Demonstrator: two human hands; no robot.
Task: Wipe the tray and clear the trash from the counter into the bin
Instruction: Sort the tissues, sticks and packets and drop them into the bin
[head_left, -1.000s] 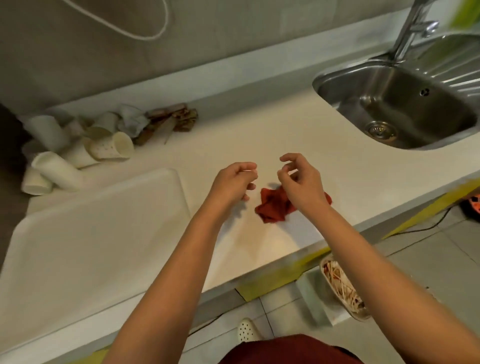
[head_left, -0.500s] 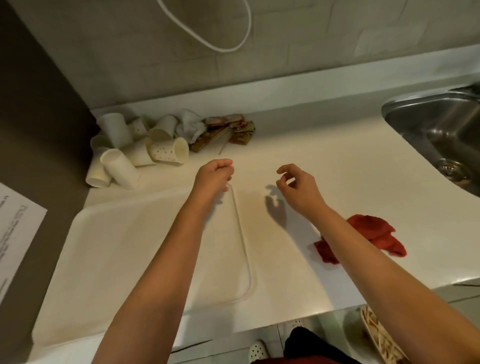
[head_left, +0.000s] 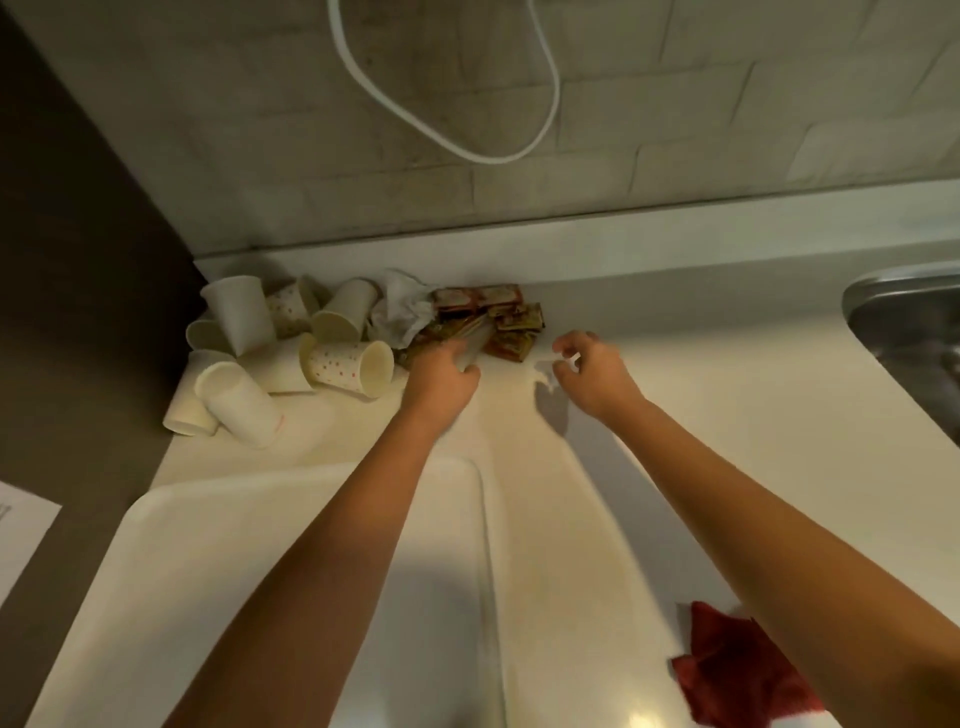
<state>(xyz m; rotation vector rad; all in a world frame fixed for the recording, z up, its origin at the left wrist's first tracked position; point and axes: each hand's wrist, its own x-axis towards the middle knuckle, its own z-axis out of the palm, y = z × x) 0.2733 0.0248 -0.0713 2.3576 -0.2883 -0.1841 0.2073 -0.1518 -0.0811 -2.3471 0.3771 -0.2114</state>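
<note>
**Hands close on the trash heap at the back of the counter**

A litter of brown sauce packets (head_left: 488, 322) lies against the back wall at upper centre of the frame, with a crumpled white napkin (head_left: 402, 312) touching them on the left and a tumble of paper cups (head_left: 291, 353) filling the upper-left corner of the counter (head_left: 727, 395). All of it looks light and flimsy: the packets thin, slick and likely to slide apart (best scooped as a bunch rather than picked singly), the napkin soft enough to bunch in a fist, the cups easily crushed and best taken by the rim or nested one inside another.

The left hand (head_left: 441, 379) is at the near edge of the packets, fingers curled down onto them; whether its grip has closed on anything cannot be told, as blur hides the fingertips. The right hand (head_left: 592, 374) hovers just right of the packets above bare counter, fingers loosely hooked and holding nothing.

The white tray (head_left: 218, 561) sits lower left, near the viewer. A red cloth (head_left: 737, 670) lies crumpled at lower right, apart from both hands. The steel sink (head_left: 904, 322) shows at the right edge. No bin is in view.
</note>
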